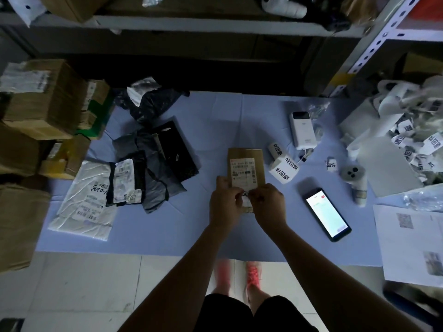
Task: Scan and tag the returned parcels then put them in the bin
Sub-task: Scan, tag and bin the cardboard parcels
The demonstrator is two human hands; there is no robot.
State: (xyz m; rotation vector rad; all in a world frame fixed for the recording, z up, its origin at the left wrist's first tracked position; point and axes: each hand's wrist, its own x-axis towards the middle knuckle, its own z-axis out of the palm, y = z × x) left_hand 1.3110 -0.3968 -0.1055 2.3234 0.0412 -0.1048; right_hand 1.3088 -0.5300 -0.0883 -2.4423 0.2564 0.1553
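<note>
A small brown cardboard parcel (pixel 246 161) with a white shipping label lies on the pale blue table cover (pixel 211 130). Over its near end, my left hand (pixel 225 202) and my right hand (pixel 267 202) pinch a small white sticker with a QR code (pixel 245 194) between their fingertips. A roll of white return stickers (pixel 284 167) stands just right of the parcel. A lit phone (pixel 328 213) lies face up further right. Dark plastic mailer bags (pixel 153 159) and a white mailer (pixel 86 204) are spread on the left.
Cardboard boxes (pixel 36 104) are stacked along the left edge. A white label printer (pixel 302 130) and a grey handheld scanner (pixel 354 180) lie at the right. A heap of sticker backing (pixel 407 130) fills the far right, printed sheets (pixel 410 243) below it. Metal shelving (pixel 191 22) runs behind.
</note>
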